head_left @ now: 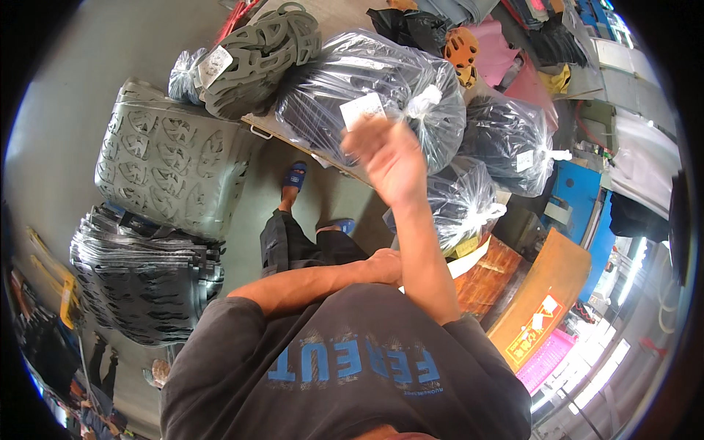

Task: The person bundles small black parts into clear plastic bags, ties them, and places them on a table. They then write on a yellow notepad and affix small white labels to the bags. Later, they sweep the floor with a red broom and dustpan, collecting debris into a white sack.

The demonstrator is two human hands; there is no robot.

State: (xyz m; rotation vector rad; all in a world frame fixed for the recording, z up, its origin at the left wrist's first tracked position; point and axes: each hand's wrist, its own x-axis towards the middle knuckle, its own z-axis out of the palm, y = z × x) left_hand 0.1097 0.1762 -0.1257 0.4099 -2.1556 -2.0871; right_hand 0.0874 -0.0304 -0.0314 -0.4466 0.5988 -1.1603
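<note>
My right hand [390, 158] is raised over a large clear plastic bag [330, 77] of dark pieces, tied in a knot. Motion blurs its fingers, which lie at the lower edge of a white label [362, 110]; whether they grip the label I cannot tell. Across my body, my left hand [383, 265] is curled closed beside my right forearm, its fingertips hidden. A strip of white paper [473, 258] sticks out past the other side of that forearm; whether my left hand holds it is hidden.
Grey-green cut-out pieces [257, 62] with a label lie left of the bag. More tied bags [510, 143] stand on the right. Stacks of cut-out sheets [172, 158] and dark sheets [147, 275] are at the left. A wooden board [543, 293] leans at the right; another person's sandalled feet [295, 176] stand ahead.
</note>
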